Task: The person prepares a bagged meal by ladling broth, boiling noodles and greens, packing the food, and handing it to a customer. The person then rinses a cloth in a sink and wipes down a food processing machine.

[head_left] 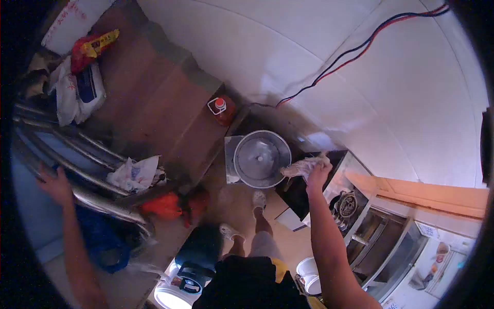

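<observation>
My right hand (318, 176) is closed on a crumpled whitish rag (303, 167), which hangs from the fingers over a dark surface. Just left of the rag stands a round metal tub (261, 175) with a small raised hub at the middle of its floor. At the far left, my left hand (55, 186) is on a thick metal rail (98, 204), its fingers curled over the tube. The dim light blurs those fingertips.
A jug of reddish liquid (224, 114) stands beyond the tub. Red and black cables (339, 69) run along the white wall. Bags (85, 92) lie upper left; a white plastic bag (136, 174) lies by the rails. White buckets (309, 273) stand near my legs.
</observation>
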The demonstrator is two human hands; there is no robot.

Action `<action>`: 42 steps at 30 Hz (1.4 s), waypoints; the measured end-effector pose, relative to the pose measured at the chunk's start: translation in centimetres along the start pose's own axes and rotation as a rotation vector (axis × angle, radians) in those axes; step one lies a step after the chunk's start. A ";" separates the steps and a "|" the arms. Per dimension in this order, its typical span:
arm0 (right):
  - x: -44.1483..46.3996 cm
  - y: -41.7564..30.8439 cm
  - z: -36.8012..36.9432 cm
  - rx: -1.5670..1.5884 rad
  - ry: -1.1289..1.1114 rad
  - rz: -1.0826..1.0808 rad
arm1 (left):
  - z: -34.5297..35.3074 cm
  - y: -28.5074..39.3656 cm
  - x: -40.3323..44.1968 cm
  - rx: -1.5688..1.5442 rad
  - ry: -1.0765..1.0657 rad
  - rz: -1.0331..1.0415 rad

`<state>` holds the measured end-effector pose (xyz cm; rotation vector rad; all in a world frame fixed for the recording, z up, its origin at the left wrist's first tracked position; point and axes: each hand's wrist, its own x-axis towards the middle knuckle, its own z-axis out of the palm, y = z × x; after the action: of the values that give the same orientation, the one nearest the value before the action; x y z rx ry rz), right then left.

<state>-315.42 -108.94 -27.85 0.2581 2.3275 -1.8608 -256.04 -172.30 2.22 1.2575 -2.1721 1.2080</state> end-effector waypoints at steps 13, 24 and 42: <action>1.8 1.3 9.6 -0.048 -0.409 0.395 | 4.2 -4.3 -3.1 0.049 -0.010 -0.135; -0.7 -3.9 28.7 -1.257 -1.331 -0.884 | -3.0 2.0 1.3 -0.060 -0.109 -0.262; -9.4 13.0 18.0 -1.274 -1.605 -1.610 | -5.8 5.2 2.9 -0.115 0.080 -0.308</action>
<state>-303.17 -124.08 -42.01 -2.4210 1.4476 0.3043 -262.54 -167.89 4.79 1.4059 -1.8768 0.9775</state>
